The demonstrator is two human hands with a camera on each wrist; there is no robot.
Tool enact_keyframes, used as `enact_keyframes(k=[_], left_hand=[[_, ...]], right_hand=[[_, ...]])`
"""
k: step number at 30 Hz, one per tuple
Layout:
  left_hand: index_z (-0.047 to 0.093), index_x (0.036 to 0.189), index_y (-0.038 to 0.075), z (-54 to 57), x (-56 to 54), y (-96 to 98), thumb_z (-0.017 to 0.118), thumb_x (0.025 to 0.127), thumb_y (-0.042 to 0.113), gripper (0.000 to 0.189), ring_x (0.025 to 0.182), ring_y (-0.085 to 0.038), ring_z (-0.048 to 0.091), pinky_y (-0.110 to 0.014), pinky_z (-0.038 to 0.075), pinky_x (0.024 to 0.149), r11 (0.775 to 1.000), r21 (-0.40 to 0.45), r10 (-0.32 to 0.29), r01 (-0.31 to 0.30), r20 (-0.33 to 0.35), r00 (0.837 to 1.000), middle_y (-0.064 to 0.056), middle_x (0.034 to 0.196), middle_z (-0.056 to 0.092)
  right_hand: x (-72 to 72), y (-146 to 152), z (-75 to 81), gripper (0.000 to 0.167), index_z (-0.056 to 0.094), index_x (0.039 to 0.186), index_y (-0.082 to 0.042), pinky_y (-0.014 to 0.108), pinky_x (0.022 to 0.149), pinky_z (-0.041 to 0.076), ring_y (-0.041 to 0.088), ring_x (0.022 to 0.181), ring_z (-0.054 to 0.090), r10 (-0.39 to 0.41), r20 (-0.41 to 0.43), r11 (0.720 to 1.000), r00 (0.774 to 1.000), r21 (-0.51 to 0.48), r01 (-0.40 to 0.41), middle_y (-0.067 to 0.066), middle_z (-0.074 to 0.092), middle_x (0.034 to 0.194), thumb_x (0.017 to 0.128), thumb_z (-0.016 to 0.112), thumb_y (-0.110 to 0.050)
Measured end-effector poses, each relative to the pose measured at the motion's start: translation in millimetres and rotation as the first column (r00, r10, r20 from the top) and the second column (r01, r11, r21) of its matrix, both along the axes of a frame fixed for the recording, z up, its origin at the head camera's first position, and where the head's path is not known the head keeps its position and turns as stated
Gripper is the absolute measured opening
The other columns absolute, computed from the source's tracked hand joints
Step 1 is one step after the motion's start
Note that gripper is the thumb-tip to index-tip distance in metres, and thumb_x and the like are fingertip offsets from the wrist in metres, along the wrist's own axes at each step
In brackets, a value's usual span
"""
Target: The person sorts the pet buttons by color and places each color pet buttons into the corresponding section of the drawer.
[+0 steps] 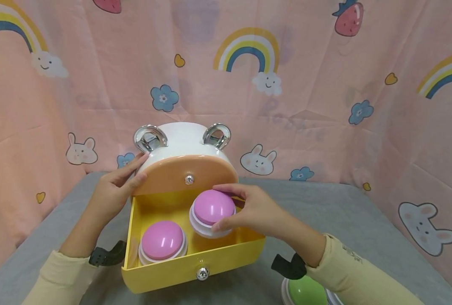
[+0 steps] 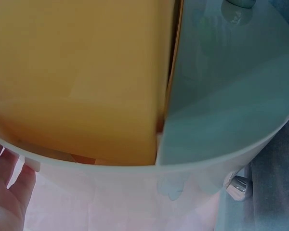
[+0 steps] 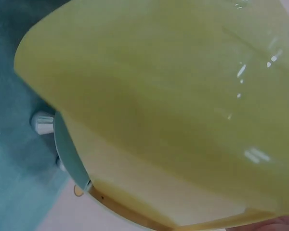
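Head view, going from left to right. Lays the left hand (image 1: 113, 190) against the side of the white shell (image 1: 184, 137), fingers fairly straight, thumb parted from them and touching the edge of the peach front (image 1: 168, 171). Grips nothing there, by the look of it (more a steadying touch, as a guess). Has one chrome ring (image 1: 139, 140) just above those fingertips. Shows, below and to the right of the left hand, the yellow drawer (image 1: 165, 274) pulled out, and inside it a first pink dome (image 1: 162, 240), rounded side up in its pale base.

Holds, farther right, a second pink dome (image 1: 213, 206) in the right hand (image 1: 254, 209), thumb on the near rim, fingers across the far side. Lies to the left of the right palm, within the drawer's outline; cannot tell contact from gap under its base (neither wrist view helps).

Seems to turn on one relation: drawer floor beneath the right hand, first pink dome beside it to the left, second pink dome nearer the right hand than the left. Offers no long axis, being round. Leaves, below the right wrist, a partly hidden green dome (image 1: 306, 292) outside the drawer.
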State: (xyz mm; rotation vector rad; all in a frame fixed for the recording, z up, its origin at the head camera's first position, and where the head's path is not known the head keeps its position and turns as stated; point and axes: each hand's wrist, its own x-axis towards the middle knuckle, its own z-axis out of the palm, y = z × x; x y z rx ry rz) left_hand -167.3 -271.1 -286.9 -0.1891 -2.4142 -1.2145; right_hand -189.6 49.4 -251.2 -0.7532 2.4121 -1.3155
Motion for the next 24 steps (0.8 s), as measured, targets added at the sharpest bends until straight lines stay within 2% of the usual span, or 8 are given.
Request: enact_keyframes(k=[5,9,11,15,20,24], left_hand=[[0.047,0.149,0.029,-0.3,0.1,-0.3,0.058,0.101,0.034,0.049,0.145,-0.030,0.041,-0.036,0.041,0.107,1.000,0.001,0.003,-0.003,0.006,1.000,0.000,0.158,0.040],[0.047,0.148,0.030,-0.5,0.1,-0.6,0.058,0.101,0.033,0.049,0.146,-0.029,0.040,-0.023,0.040,0.106,1.000,0.004,0.000,0.000,0.005,1.000,0.001,0.158,0.040],[0.047,0.148,0.030,-0.6,0.0,-0.5,0.058,0.101,0.033,0.049,0.146,-0.029,0.040,-0.021,0.040,0.106,1.000,0.005,0.000,0.000,0.005,1.000,0.001,0.158,0.040],[0.047,0.148,0.030,0.0,0.1,0.0,0.058,0.100,0.034,0.049,0.145,-0.029,0.040,-0.028,0.040,0.108,1.000,0.002,0.005,-0.005,0.006,1.000,0.002,0.158,0.040],[0.047,0.149,0.028,0.8,0.8,1.0,0.058,0.101,0.034,0.050,0.145,-0.031,0.040,-0.042,0.040,0.106,1.000,-0.001,0.005,-0.005,0.002,1.000,0.000,0.158,0.040],[0.046,0.150,0.027,1.0,1.2,1.6,0.057,0.101,0.033,0.050,0.145,-0.032,0.040,-0.044,0.040,0.105,1.000,0.002,0.001,-0.001,0.002,1.000,-0.001,0.159,0.039]], right_hand=[[-2.4,-2,-2.4,0.072,0.061,0.136,-0.017,0.040,0.105,0.052,0.022,0.122,0.062,0.058,-0.060,0.996,0.997,0.064,-0.054,0.001,0.066,0.125,0.071,0.090,-0.029],[-4.6,-4,-2.4,0.074,0.061,0.136,-0.017,0.037,0.100,0.055,0.019,0.116,0.064,0.102,-0.074,0.988,0.992,0.124,-0.093,0.000,0.067,0.121,0.070,0.090,-0.031],[-5.7,-5,-2.1,0.074,0.061,0.136,-0.017,0.036,0.098,0.056,0.018,0.114,0.064,0.115,-0.073,0.983,0.991,0.150,-0.103,0.000,0.067,0.121,0.069,0.091,-0.030],[-7.3,-7,-2.0,0.075,0.061,0.136,-0.015,0.034,0.096,0.056,0.017,0.111,0.064,0.140,-0.083,0.975,0.987,0.188,-0.122,0.001,0.067,0.121,0.068,0.091,-0.029],[-8.1,-11,-3.3,0.078,0.060,0.137,-0.014,0.034,0.095,0.057,0.016,0.110,0.064,0.163,-0.111,0.962,0.980,0.237,-0.133,0.000,0.068,0.121,0.068,0.092,-0.031],[-8.1,-12,-3.3,0.077,0.061,0.136,-0.014,0.033,0.093,0.058,0.016,0.108,0.064,0.182,-0.119,0.952,0.976,0.271,-0.145,-0.001,0.068,0.120,0.068,0.092,-0.032]])
